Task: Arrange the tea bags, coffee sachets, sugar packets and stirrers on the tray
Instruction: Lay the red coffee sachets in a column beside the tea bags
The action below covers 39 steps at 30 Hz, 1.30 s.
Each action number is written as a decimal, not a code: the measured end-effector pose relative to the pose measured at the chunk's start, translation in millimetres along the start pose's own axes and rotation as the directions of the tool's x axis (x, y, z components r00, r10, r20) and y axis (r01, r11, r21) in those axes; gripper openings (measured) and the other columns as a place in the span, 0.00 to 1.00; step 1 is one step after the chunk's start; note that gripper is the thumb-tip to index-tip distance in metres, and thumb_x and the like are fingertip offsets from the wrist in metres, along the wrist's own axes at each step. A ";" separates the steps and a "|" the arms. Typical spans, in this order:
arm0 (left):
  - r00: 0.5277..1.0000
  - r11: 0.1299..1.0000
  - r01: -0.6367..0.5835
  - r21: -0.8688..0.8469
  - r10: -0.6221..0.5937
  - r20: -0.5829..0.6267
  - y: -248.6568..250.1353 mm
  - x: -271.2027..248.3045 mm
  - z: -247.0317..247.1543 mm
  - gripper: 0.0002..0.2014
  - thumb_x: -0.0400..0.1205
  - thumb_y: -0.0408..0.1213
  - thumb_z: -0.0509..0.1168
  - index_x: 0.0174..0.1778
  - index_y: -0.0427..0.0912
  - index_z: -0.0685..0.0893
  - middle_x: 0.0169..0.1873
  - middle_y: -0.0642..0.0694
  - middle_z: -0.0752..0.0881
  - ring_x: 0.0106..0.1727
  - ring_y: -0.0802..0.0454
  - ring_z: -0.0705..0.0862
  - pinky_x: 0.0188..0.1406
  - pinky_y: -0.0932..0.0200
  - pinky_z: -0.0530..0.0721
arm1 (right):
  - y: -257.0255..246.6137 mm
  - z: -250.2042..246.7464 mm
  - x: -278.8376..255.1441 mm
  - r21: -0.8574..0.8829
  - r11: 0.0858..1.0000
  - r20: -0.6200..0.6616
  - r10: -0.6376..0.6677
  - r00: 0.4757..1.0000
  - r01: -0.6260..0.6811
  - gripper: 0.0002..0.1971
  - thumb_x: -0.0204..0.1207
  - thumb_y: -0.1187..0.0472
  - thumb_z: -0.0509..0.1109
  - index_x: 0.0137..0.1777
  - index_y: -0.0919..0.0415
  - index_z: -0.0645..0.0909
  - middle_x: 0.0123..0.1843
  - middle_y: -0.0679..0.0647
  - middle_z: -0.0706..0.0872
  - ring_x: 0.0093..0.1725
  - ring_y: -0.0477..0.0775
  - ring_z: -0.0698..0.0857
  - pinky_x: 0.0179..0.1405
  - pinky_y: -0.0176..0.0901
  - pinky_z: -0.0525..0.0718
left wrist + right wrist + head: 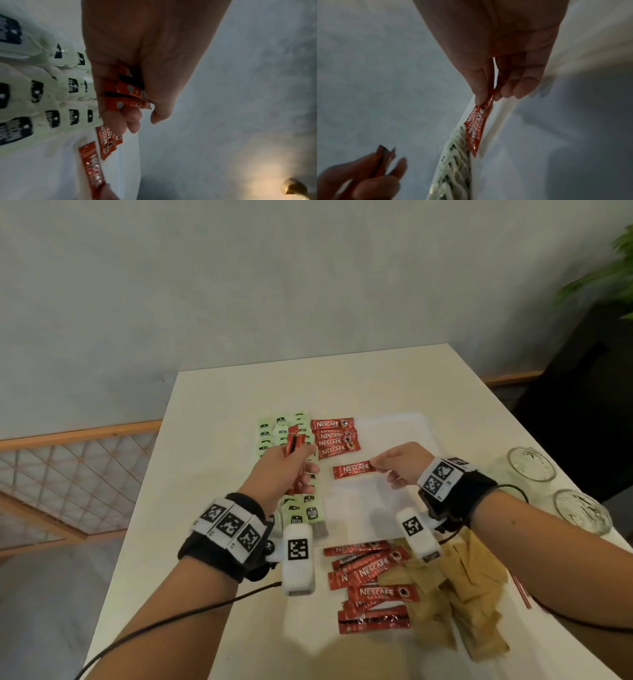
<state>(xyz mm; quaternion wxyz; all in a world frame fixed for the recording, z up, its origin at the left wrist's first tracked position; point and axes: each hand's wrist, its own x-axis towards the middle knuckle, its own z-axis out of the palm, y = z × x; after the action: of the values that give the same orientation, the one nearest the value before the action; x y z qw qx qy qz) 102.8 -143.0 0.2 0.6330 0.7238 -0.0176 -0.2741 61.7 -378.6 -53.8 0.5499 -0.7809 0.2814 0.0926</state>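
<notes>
A white tray [404,426] lies mid-table. Rows of pale green tea bags [281,429] fill its left side, and several red coffee sachets [334,436] are stacked beside them. My left hand [291,463] hovers over the tea bags and grips a small bunch of red sachets [127,92]. My right hand [399,463] pinches the end of one red sachet [352,469] just above the tray's middle; the right wrist view shows that sachet [477,129] hanging from thumb and fingers. Loose red sachets [373,583] and brown sugar packets [459,587] lie at the near edge.
Two clear glasses [531,463] stand at the table's right edge, the nearer glass [582,510] close to my right forearm. Red-striped stirrers [524,594] peek out at the near right. A wooden lattice railing [68,474] runs on the left, a plant [609,278] at far right.
</notes>
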 end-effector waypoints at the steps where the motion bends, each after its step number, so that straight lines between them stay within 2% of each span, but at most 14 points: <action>1: 1.000 0.999 0.018 -0.036 -0.018 -0.002 -0.4 1.9 -3.0 0.09 0.86 0.39 0.63 0.52 0.35 0.81 0.31 0.44 0.86 0.23 0.53 0.79 0.36 0.54 0.87 | 0.6 4.7 6.6 -0.045 0.999 -0.016 0.014 1.000 -0.015 0.06 0.74 0.59 0.77 0.42 0.63 0.87 0.32 0.56 0.83 0.26 0.50 0.77 0.25 0.39 0.79; 3: 0.999 0.995 0.034 -0.089 -0.034 0.002 -2.1 4.9 -7.9 0.08 0.87 0.36 0.60 0.51 0.33 0.80 0.30 0.44 0.85 0.25 0.52 0.80 0.39 0.51 0.89 | -0.8 13.6 18.7 -0.108 0.994 -0.034 0.029 0.999 -0.032 0.08 0.73 0.57 0.78 0.36 0.60 0.86 0.28 0.56 0.79 0.25 0.52 0.74 0.27 0.42 0.76; 5: 0.999 0.991 0.036 -0.130 -0.036 0.006 -3.4 5.2 -11.2 0.07 0.87 0.34 0.60 0.52 0.33 0.79 0.29 0.43 0.85 0.27 0.51 0.81 0.37 0.51 0.91 | -6.0 20.7 27.5 -0.163 0.986 -0.068 0.012 0.998 -0.023 0.09 0.71 0.55 0.80 0.38 0.59 0.85 0.30 0.55 0.80 0.28 0.53 0.76 0.31 0.44 0.77; 9: 0.999 0.974 0.027 -0.225 -0.030 -0.011 -5.9 5.0 -17.3 0.08 0.87 0.33 0.63 0.57 0.31 0.79 0.33 0.39 0.89 0.32 0.44 0.89 0.37 0.50 0.91 | -17.1 28.3 35.2 -0.293 0.956 -0.166 -0.030 0.986 -0.020 0.20 0.70 0.51 0.79 0.55 0.61 0.79 0.51 0.55 0.82 0.52 0.55 0.81 0.51 0.45 0.78; 11: 1.000 0.975 0.026 -0.220 -0.029 -0.009 -6.7 3.7 -21.5 0.10 0.86 0.35 0.65 0.59 0.32 0.81 0.36 0.38 0.90 0.35 0.42 0.90 0.37 0.50 0.91 | -21.3 30.0 38.1 -0.314 0.949 -0.178 -0.020 0.984 -0.038 0.27 0.70 0.50 0.80 0.63 0.64 0.77 0.59 0.57 0.82 0.60 0.57 0.81 0.52 0.43 0.75; 14: 0.999 0.978 0.034 -0.207 -0.036 -0.003 -9.6 2.5 -25.9 0.11 0.86 0.38 0.65 0.59 0.35 0.84 0.40 0.36 0.91 0.36 0.41 0.90 0.36 0.51 0.90 | -26.4 32.4 42.1 -0.333 0.941 -0.179 -0.008 0.984 -0.053 0.30 0.70 0.51 0.80 0.66 0.65 0.76 0.65 0.59 0.82 0.64 0.58 0.81 0.52 0.41 0.73; 18: 0.997 0.979 0.073 -0.188 -0.067 0.037 -15.4 0.6 -25.9 0.12 0.88 0.41 0.62 0.60 0.39 0.84 0.43 0.36 0.92 0.34 0.43 0.90 0.34 0.52 0.89 | -27.7 33.5 44.7 -0.302 0.952 -0.197 -0.004 0.980 -0.057 0.31 0.68 0.49 0.81 0.66 0.65 0.76 0.63 0.59 0.83 0.62 0.59 0.81 0.51 0.42 0.74; 21: 0.996 0.991 0.048 -0.125 -0.037 0.085 -18.1 -2.8 -22.4 0.10 0.88 0.36 0.60 0.61 0.36 0.81 0.40 0.41 0.91 0.25 0.53 0.79 0.21 0.60 0.78 | -24.8 29.9 40.4 -0.257 0.965 -0.210 0.001 0.978 -0.056 0.32 0.66 0.45 0.81 0.64 0.61 0.75 0.57 0.55 0.81 0.55 0.55 0.80 0.49 0.43 0.74; 24: 0.986 0.998 0.033 -0.048 -0.024 0.162 -19.8 -7.7 -16.1 0.09 0.85 0.28 0.63 0.60 0.32 0.80 0.35 0.46 0.89 0.24 0.56 0.72 0.19 0.63 0.73 | -19.7 26.2 25.9 -0.237 0.970 -0.223 -0.107 0.969 0.053 0.23 0.66 0.43 0.80 0.54 0.55 0.79 0.51 0.50 0.83 0.49 0.51 0.81 0.45 0.43 0.75; 26: 0.978 1.000 0.022 0.003 -0.023 0.206 -19.5 -12.8 -10.2 0.10 0.83 0.28 0.66 0.60 0.32 0.81 0.35 0.46 0.88 0.23 0.57 0.71 0.20 0.64 0.73 | -17.7 24.8 7.3 -0.155 0.969 -0.168 -0.219 0.961 0.194 0.16 0.68 0.43 0.78 0.47 0.52 0.84 0.46 0.47 0.87 0.46 0.48 0.84 0.45 0.43 0.80; 28: 0.970 0.998 0.002 0.057 -0.016 0.242 -18.3 -17.9 -2.7 0.10 0.83 0.30 0.68 0.59 0.33 0.83 0.36 0.43 0.89 0.23 0.57 0.72 0.21 0.64 0.73 | -19.1 26.3 -20.3 -0.050 0.950 -0.068 -0.311 0.948 0.308 0.12 0.73 0.44 0.75 0.46 0.51 0.88 0.40 0.46 0.88 0.37 0.42 0.82 0.39 0.38 0.80; 32: 0.950 0.989 -0.048 0.139 0.002 0.313 -15.0 -27.6 15.0 0.10 0.86 0.37 0.65 0.61 0.40 0.84 0.47 0.41 0.93 0.26 0.57 0.79 0.24 0.64 0.78 | -18.7 34.1 -63.7 0.097 0.916 0.078 -0.397 0.914 0.389 0.06 0.76 0.55 0.74 0.47 0.55 0.90 0.37 0.49 0.89 0.27 0.36 0.77 0.29 0.28 0.75; 35: 0.943 0.991 -0.043 0.127 -0.001 0.332 -13.8 -35.5 21.3 0.10 0.87 0.40 0.64 0.61 0.42 0.84 0.47 0.41 0.93 0.27 0.56 0.83 0.24 0.64 0.81 | -15.1 31.9 -76.6 0.164 0.903 0.019 -0.406 0.914 0.398 0.04 0.75 0.62 0.75 0.48 0.60 0.89 0.39 0.53 0.91 0.30 0.33 0.82 0.31 0.23 0.75; 39: 0.967 1.000 0.024 0.020 -0.028 0.252 -16.5 -41.1 17.2 0.13 0.88 0.44 0.61 0.63 0.41 0.82 0.46 0.38 0.93 0.22 0.54 0.76 0.23 0.61 0.77 | -10.1 17.0 -85.4 0.240 0.904 -0.090 -0.344 0.935 0.355 0.06 0.76 0.59 0.74 0.47 0.62 0.89 0.32 0.46 0.85 0.27 0.33 0.78 0.26 0.24 0.72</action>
<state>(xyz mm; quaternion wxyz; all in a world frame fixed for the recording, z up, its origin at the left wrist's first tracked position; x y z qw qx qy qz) 55.4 -140.0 -0.6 0.6158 0.6885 -0.0908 -0.3722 -0.4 -331.9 -13.3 0.6459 -0.7442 0.1587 -0.0615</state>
